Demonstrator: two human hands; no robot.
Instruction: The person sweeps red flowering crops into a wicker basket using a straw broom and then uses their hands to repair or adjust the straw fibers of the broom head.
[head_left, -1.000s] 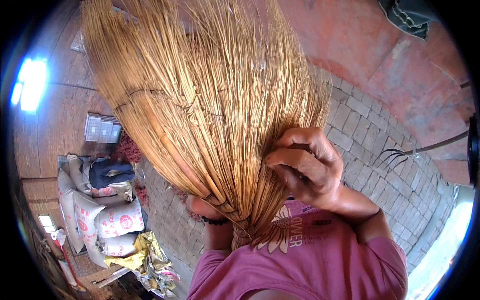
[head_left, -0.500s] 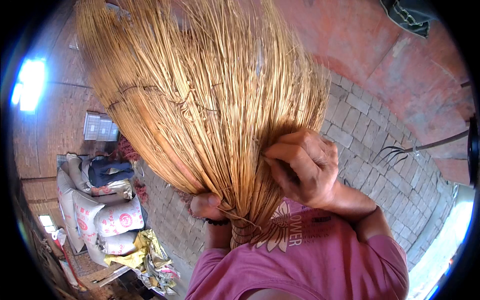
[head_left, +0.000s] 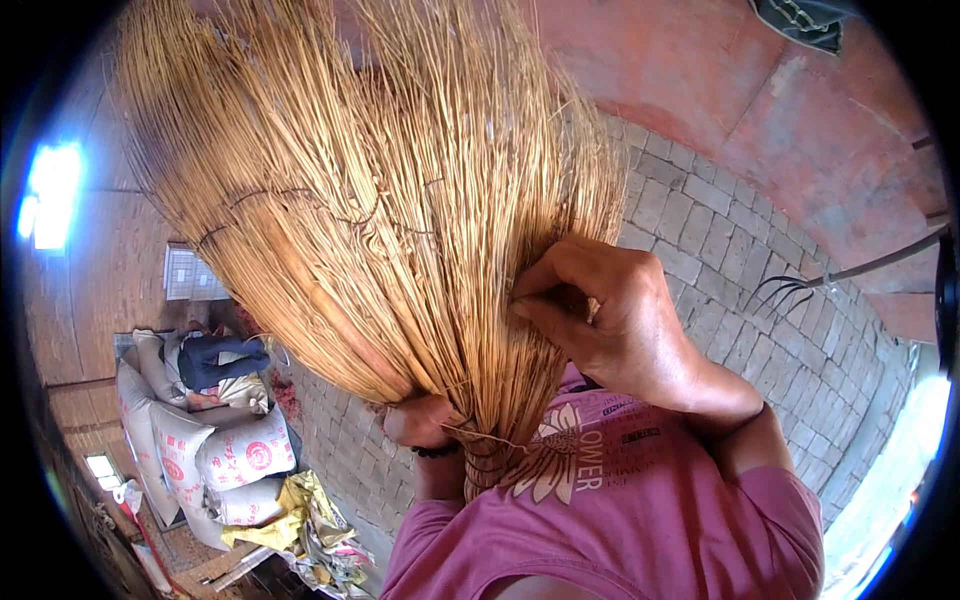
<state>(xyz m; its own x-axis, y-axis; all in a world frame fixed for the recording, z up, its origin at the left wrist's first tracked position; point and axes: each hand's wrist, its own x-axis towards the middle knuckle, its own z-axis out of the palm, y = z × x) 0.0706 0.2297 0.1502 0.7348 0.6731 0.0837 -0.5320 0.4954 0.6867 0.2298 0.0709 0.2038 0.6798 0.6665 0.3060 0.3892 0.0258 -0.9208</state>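
Observation:
A large straw broom (head_left: pixel 400 200) fans out in front of me, its bristles spreading up and away and its bound neck against my shirt. Dark stitching thread runs across the bristles on the left side. My left hand (head_left: pixel 418 420) is closed round the lower left edge of the broom, just above the neck; its fingers are mostly hidden behind the straw. At the right side of the bristles, my right hand (head_left: pixel 610 310) pinches thumb and forefinger together against the straw. Whether a single stalk is between those fingertips is too small to make out.
Several stuffed white sacks (head_left: pixel 240 450) are piled at the left, with dark cloth (head_left: pixel 220 360) on top and crumpled yellow packaging (head_left: pixel 285 520) beside them. A fork with curved tines (head_left: pixel 800 285) leans at the right over the brick floor (head_left: pixel 720 240). Reddish sheeting (head_left: pixel 700 80) lies beyond.
The broom has shifted a little to the left in view. My right hand has turned, its thumb and forefinger now more plainly pinched at the bristles. My left hand keeps its hold.

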